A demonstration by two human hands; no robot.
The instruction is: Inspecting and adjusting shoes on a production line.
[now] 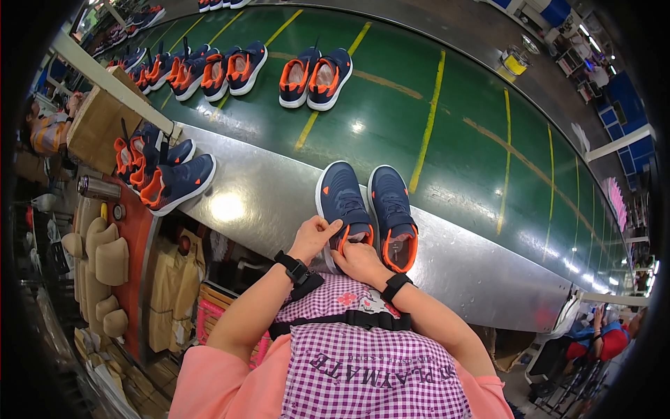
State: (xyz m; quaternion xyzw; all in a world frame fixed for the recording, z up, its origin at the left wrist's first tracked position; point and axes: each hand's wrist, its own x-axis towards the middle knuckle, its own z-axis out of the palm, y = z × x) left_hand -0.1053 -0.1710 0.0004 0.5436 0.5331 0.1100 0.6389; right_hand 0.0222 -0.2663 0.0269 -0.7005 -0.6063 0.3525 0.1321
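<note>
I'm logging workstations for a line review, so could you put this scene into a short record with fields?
Left hand: touching the left navy shoe near its strap; left hand, exact grip unclear
Right hand: right hand at that shoe's opening, fingertips partly hidden
Beside it: right navy shoe, orange-lined, untouched
Near surface: metal ledge, under both shoes, toes pointing away from the person
Beyond: green belt with yellow cross lines
On the belt: shoe pair, more shoes farther left
Ledge's left end: more navy shoes
</note>
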